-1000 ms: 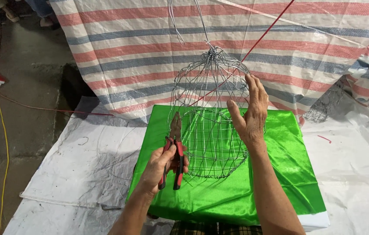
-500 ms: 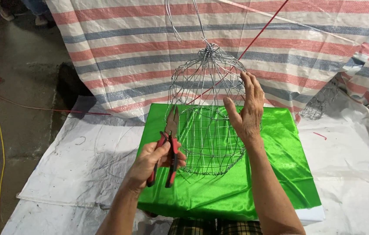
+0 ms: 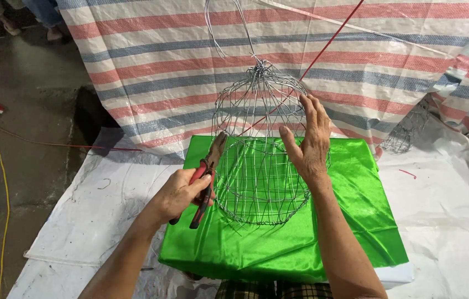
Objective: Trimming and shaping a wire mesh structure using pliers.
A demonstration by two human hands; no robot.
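My left hand [image 3: 182,191] clenched round red-handled pliers [image 3: 205,177] at the wire cage [image 3: 259,160], my right hand [image 3: 309,141] spread flat against its side, green cloth [image 3: 351,221] beneath.

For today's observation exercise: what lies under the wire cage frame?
Under the wire cage frame lies shiny green satin cloth, draped over a box-like support whose surface is covered. The right hand steadies the frame; the left hand holds red-handled pliers.

Left hand [image 3: 182,191] fisted, fingers curled tight, right hand [image 3: 309,141] raised, open, fingers spread, both forearms extended
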